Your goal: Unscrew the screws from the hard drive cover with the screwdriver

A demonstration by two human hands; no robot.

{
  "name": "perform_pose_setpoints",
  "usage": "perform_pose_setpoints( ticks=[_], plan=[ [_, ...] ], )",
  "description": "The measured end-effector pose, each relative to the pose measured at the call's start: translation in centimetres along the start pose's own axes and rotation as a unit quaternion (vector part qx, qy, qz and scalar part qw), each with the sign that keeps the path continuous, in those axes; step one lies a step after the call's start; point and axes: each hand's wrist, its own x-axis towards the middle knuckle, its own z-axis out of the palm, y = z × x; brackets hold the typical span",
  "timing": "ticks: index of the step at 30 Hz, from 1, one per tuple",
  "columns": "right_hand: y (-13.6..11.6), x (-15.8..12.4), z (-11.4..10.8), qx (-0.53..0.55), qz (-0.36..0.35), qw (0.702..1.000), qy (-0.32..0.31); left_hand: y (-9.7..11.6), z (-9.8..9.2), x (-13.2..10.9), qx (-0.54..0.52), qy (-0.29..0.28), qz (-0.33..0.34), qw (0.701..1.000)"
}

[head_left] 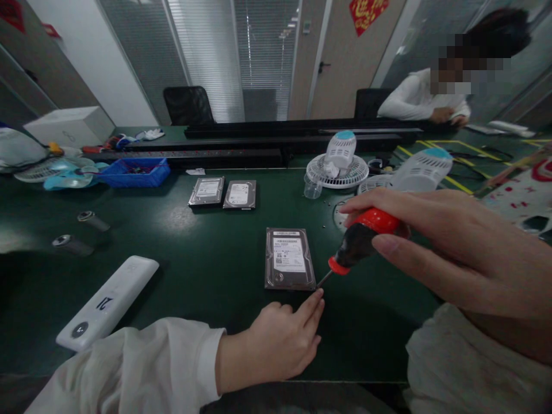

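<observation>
Visibly, right grip (457, 253) closed round screwdriver (359, 244), left grip (282, 339) unclear beside labelled drive (290, 259), "21" on white device (114, 293)

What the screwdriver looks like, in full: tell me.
The screwdriver has a red and black handle, apparently plastic, and a thin, metallic-looking shaft. It slants down leftward, its tip at the near right corner of the nearest hard drive; contact is unclear. The right hand holds the handle; the left hand has fingertips beside the tip.
</observation>
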Motion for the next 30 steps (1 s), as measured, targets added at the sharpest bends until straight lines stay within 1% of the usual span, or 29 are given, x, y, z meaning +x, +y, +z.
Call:
perform_pose_setpoints(
  ticks=[3,8,10,14,15,17,21,23,27,29,30],
  plan=[
    [-0.22,-0.01,-0.14,0.006,-0.035,0.999,-0.013,0.02,0.04,-0.03,-0.004,0.005,-0.001,1.000],
    [0.03,0.00,0.18,-0.027,-0.012,0.999,0.013,0.04,0.11,-0.09,-0.004,0.004,-0.004,1.000],
    [0.20,0.03,0.23,-0.038,-0.004,0.999,0.005,0.04,0.12,-0.09,-0.006,0.001,-0.003,1.000],
    [0.08,0.23,-0.09,0.005,-0.020,0.999,-0.026,0.01,0.15,-0.13,-0.008,0.004,0.002,1.000],
    [-0.02,0.28,-0.17,0.008,-0.025,0.999,-0.026,0.00,0.16,-0.14,-0.008,0.004,0.002,1.000],
    [-0.20,0.32,-0.21,0.006,-0.035,0.999,-0.006,-0.03,0.16,-0.13,-0.007,0.000,0.004,1.000],
    [-0.18,0.16,0.23,-0.006,-0.017,0.999,0.030,-0.08,0.14,-0.06,-0.005,-0.009,0.002,1.000],
    [0.05,0.04,0.54,-0.027,-0.014,0.999,0.038,-0.09,0.11,-0.03,-0.004,-0.006,0.002,1.000],
    [0.45,-0.04,0.68,-0.106,0.019,0.994,0.033,-0.11,0.00,-0.03,-0.005,0.008,0.004,1.000],
    [0.43,0.05,0.48,-0.105,0.023,0.994,0.020,-0.11,-0.06,-0.04,-0.005,0.002,0.004,1.000],
    [0.38,0.11,0.35,-0.085,0.013,0.996,0.009,-0.10,-0.08,-0.04,-0.005,-0.004,0.003,1.000]
  ],
)
